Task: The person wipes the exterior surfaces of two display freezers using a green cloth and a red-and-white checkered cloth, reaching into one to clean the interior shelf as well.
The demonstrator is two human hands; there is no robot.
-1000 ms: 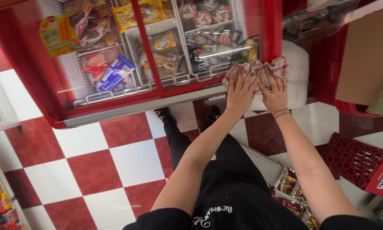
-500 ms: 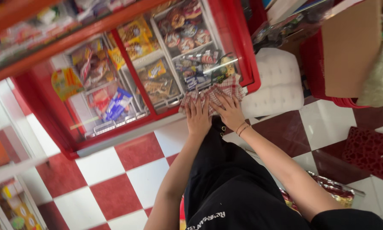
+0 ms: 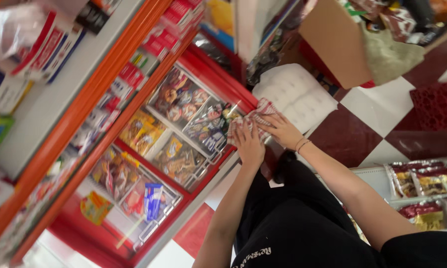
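At freezer (image 3: 184,149) rim, left hand (image 3: 248,144), right hand (image 3: 281,130) flat on checked cloth (image 3: 260,111)

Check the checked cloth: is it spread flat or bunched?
Bunched: the red-and-white checked cloth lies crumpled under both hands on the freezer lid.

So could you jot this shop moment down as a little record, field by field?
place: shop aisle with a red and white checked floor
left hand: flat on a red checked cloth
right hand: pressing the same cloth
cloth: lies on the glass lid of a red chest freezer
inside freezer: packaged ice creams in wire baskets
beside it: white padded bundle, cardboard box
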